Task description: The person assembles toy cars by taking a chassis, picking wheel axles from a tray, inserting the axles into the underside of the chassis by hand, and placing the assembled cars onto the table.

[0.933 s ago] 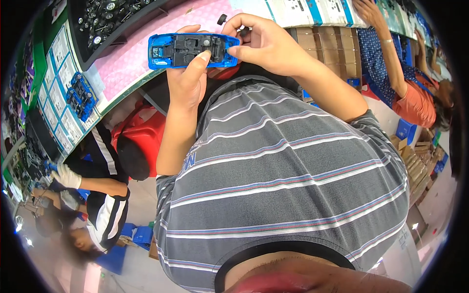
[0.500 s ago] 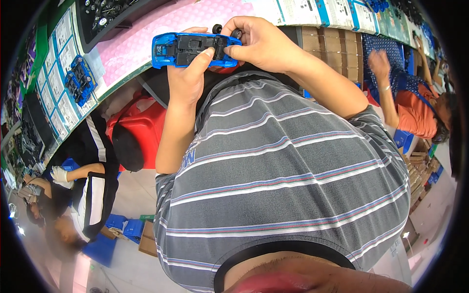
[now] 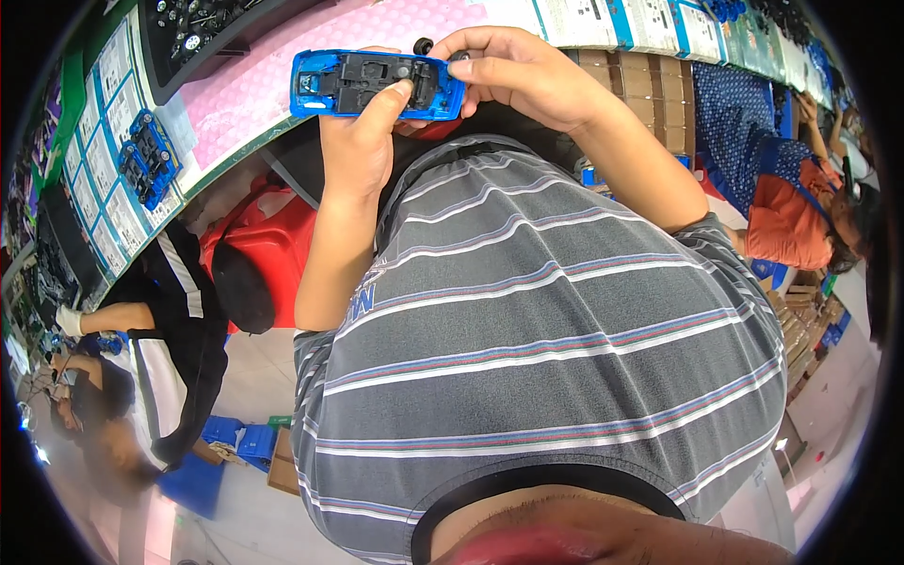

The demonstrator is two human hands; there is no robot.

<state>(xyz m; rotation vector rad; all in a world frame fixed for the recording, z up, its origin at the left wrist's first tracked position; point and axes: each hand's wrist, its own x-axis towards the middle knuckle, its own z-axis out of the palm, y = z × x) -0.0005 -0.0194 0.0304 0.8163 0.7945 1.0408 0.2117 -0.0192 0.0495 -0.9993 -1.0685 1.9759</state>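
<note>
A blue toy car (image 3: 325, 83) lies underside up in my left hand (image 3: 363, 141). The left thumb presses on its black chassis, and the fingers go under the body. My right hand (image 3: 527, 80) is at the car's right end, with thumb and index finger closed on a small black wheel (image 3: 459, 57). A second black wheel (image 3: 423, 46) shows just beyond the car's far edge; any axle between the two is hidden. Another blue toy car (image 3: 149, 158), wheels fitted and also underside up, rests on the bench to the left.
Pink bubble sheet (image 3: 235, 104) covers the bench behind the car. A black tray (image 3: 226, 47) of small wheels stands at the far left. Printed sheets (image 3: 650, 24) line the bench. A red stool (image 3: 273, 245) is below on the left. Co-workers sit on both sides.
Both wheels have shifted slightly away from me with my right hand. My right thumb has moved up off the chassis to the wheel. The car has moved slightly farther away.
</note>
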